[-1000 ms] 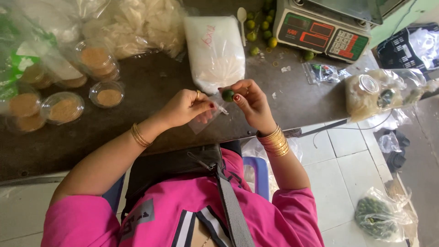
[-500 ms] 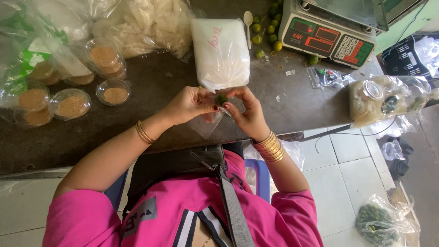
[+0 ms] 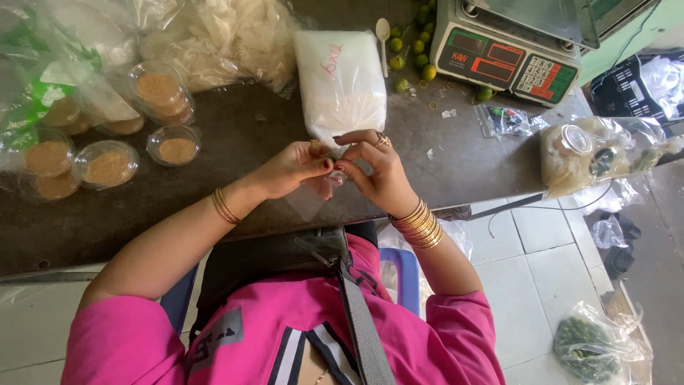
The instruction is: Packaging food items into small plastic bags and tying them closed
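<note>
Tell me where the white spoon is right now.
In the head view, the white spoon lies at the far edge of the counter, between the big white bag and the small limes beside the scale.

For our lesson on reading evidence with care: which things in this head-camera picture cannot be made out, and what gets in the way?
- What the left hand and right hand pinch: covered by the fingers; only a bit of clear plastic bag shows.
- Scale: top cut off by the picture's upper edge.
- Contents of the knotted bag: blurred by crinkled plastic.
- Dark green pieces in the floor bag: too small to tell.
</note>
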